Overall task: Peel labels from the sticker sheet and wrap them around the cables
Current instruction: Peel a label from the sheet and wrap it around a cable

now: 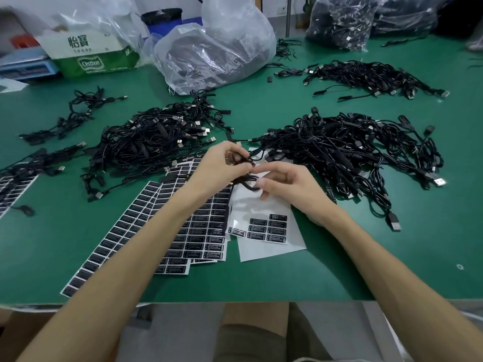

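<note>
While the left grip (224, 167) is pinching a black cable (247, 182) in curled fingers, the right grip (290, 190) is holding the same cable's loop under its thumb. Both are hovering over a nearly spent sticker sheet (269, 246) lying on the green bench (352, 270), beside full sheets (183, 231) and near cable piles (339, 152).

blk cables (339, 150), green table (261, 105), blk/wht labels (277, 227)

Green-topped workbench (261, 105) under even overhead light, its far edge lined with clear plastic bags (214, 48), a green-and-white Cestbon carton (91, 53) and a blue bin (159, 27) before a pale wall (271, 3)
</note>
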`<state>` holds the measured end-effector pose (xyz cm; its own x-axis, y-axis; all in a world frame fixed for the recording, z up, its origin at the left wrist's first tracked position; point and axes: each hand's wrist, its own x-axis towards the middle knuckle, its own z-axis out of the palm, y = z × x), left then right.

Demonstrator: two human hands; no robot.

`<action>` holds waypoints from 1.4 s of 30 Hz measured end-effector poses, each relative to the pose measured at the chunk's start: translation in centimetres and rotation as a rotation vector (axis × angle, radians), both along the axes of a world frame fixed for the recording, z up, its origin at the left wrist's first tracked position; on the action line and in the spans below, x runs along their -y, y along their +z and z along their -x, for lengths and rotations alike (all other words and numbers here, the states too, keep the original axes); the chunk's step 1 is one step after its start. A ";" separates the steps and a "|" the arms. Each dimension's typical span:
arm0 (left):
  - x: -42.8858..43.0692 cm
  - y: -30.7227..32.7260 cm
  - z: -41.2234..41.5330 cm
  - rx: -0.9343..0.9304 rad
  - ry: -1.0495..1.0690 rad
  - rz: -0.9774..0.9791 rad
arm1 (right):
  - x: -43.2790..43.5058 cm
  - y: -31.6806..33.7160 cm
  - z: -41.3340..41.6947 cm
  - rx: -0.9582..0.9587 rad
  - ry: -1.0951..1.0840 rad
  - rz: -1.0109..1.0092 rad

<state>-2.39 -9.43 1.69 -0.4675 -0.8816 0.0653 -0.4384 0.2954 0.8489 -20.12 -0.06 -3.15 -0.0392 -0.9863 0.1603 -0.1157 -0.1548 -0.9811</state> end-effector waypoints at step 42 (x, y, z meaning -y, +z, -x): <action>1.1 1.8 -5.1 -1.067 -0.067 -0.765 | 0.4 -0.8 0.9 0.102 -0.021 0.024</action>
<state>2.74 -10.51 3.45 -0.5413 -0.8375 -0.0751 0.5442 -0.4171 0.7279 -21.04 -0.47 -3.96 -0.0773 -0.9810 0.1778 -0.0184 -0.1769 -0.9841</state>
